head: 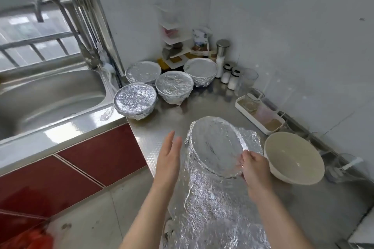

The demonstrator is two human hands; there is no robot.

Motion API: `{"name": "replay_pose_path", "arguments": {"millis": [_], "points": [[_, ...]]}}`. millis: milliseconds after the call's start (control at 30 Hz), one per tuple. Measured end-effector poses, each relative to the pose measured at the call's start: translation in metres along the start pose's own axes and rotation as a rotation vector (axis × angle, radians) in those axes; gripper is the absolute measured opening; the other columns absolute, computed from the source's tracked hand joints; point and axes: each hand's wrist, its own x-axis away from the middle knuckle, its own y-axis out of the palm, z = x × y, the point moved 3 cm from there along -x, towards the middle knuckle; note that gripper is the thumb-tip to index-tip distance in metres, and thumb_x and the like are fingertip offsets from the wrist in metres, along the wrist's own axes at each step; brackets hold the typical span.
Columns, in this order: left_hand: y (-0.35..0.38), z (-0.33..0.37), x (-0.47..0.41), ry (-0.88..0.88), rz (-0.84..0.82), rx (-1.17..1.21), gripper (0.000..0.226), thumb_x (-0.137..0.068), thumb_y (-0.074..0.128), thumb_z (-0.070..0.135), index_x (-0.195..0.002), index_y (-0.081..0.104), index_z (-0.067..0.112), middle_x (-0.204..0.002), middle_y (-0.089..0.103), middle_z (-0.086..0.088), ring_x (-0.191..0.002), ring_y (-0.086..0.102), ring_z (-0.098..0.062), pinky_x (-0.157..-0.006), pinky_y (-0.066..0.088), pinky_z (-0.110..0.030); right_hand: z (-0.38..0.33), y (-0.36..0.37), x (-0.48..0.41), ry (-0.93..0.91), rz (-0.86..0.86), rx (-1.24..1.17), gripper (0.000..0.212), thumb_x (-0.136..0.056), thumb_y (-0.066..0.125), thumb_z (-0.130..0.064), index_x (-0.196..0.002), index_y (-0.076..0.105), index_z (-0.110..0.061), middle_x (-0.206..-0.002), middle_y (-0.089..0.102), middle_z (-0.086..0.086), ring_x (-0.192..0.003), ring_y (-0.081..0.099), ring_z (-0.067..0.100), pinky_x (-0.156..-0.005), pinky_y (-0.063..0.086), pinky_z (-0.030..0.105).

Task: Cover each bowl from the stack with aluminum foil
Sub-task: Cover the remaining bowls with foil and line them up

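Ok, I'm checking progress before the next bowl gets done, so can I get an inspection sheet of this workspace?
Surface: steel counter, sheet foil hanging over its near edge.
Job's things: four foil-covered bowls at the back; fifth bowl tilted, foil sheet over it and trailing toward the person; uncovered bowl to its right.
Clutter: shakers, tray of glasses, corner rack by the wall.
Grip: left hand fingers straight, beside the fifth bowl, holding nothing; right hand grips its foil-wrapped rim.
Cables: nothing seen.
Surroundings: sink and faucet left, window behind.
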Motion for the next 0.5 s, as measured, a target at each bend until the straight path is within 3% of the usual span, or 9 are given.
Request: {"name": "replay_pose_path", "arguments": {"millis": [33, 100, 133, 200, 267, 333, 400, 500], "points": [[0.004, 0.01, -0.005, 0.0, -0.06, -0.009, 0.04, -0.1, 0.046, 0.043, -0.139, 0.046, 0.035, -0.136, 0.043, 0.021, -0.127, 0.039, 0.001, -0.112, 0.031, -0.032, -0.005, 0.006, -0.002, -0.012, -0.006, 0.01, 0.038, -0.099, 0.042, -0.014, -0.062, 0.044, -0.008, -0.06, 0.054, 0.003, -0.054, 0.049, 0.015, -0.049, 0.034, 0.024], [0.012, 0.021, -0.019, -0.01, -0.13, -0.029, 0.009, -0.101, 0.046, 0.04, -0.107, 0.052, 0.045, -0.105, 0.048, 0.026, -0.094, 0.046, 0.009, -0.087, 0.038, -0.021, -0.015, 0.02, -0.007, -0.026, -0.032, 0.005, 0.037, -0.1, 0.043, -0.018, -0.074, 0.053, 0.008, -0.079, 0.061, 0.025, -0.066, 0.048, 0.019, -0.054, 0.034, 0.026], [0.013, 0.025, -0.027, 0.007, -0.133, -0.052, 0.013, -0.102, 0.046, 0.037, -0.095, 0.051, 0.046, -0.094, 0.049, 0.023, -0.082, 0.047, 0.007, -0.077, 0.038, -0.02, -0.02, 0.026, -0.01, -0.031, -0.035, -0.008, 0.038, -0.099, 0.044, -0.02, -0.085, 0.055, 0.013, -0.089, 0.062, 0.03, -0.069, 0.045, 0.02, -0.057, 0.034, 0.029], [0.014, 0.025, -0.046, 0.026, -0.113, -0.055, 0.02, -0.102, 0.045, 0.031, -0.095, 0.056, 0.045, -0.093, 0.059, 0.017, -0.082, 0.054, -0.001, -0.074, 0.041, -0.023, -0.029, 0.035, -0.021, -0.016, -0.051, -0.039, 0.037, -0.098, 0.048, -0.024, -0.096, 0.058, 0.011, -0.085, 0.062, 0.026, -0.07, 0.044, 0.022, -0.06, 0.036, 0.033], [0.011, 0.022, -0.056, -0.013, -0.074, -0.006, 0.022, -0.102, 0.045, 0.026, -0.103, 0.062, 0.04, -0.101, 0.068, 0.011, -0.089, 0.061, -0.008, -0.075, 0.046, -0.026, -0.038, 0.036, -0.027, 0.036, -0.115, -0.143, 0.03, -0.096, 0.054, -0.029, -0.095, 0.063, 0.0, -0.083, 0.062, 0.014, -0.073, 0.052, 0.023, -0.062, 0.043, 0.034], [0.01, 0.014, -0.069, -0.115, -0.042, 0.092, 0.023, -0.102, 0.044, 0.023, -0.109, 0.066, 0.026, -0.104, 0.071, -0.001, -0.089, 0.062, -0.016, -0.08, 0.049, -0.034, -0.044, 0.038, -0.035, 0.107, -0.182, -0.271, 0.018, -0.094, 0.059, -0.033, -0.091, 0.065, -0.016, -0.091, 0.063, 0.008, -0.082, 0.057, 0.022, -0.067, 0.049, 0.034], [0.011, 0.006, -0.082, -0.205, -0.002, 0.161, 0.024, -0.102, 0.044, 0.019, -0.102, 0.067, 0.018, -0.097, 0.069, -0.009, -0.081, 0.059, -0.018, -0.081, 0.049, -0.037, -0.05, 0.04, -0.045, 0.164, -0.233, -0.337, 0.016, -0.091, 0.062, -0.035, -0.093, 0.066, -0.02, -0.095, 0.064, 0.006, -0.087, 0.058, 0.021, -0.072, 0.049, 0.037], [0.02, 0.0, -0.102, -0.274, 0.045, 0.238, 0.023, -0.101, 0.043, 0.012, -0.09, 0.063, 0.011, -0.072, 0.063, -0.004, -0.056, 0.054, -0.01, -0.055, 0.043, -0.024, -0.058, 0.045, -0.067, 0.231, -0.349, -0.364, 0.017, -0.091, 0.062, -0.033, -0.098, 0.068, -0.018, -0.096, 0.067, 0.005, -0.091, 0.06, 0.02, -0.077, 0.048, 0.04]]}}
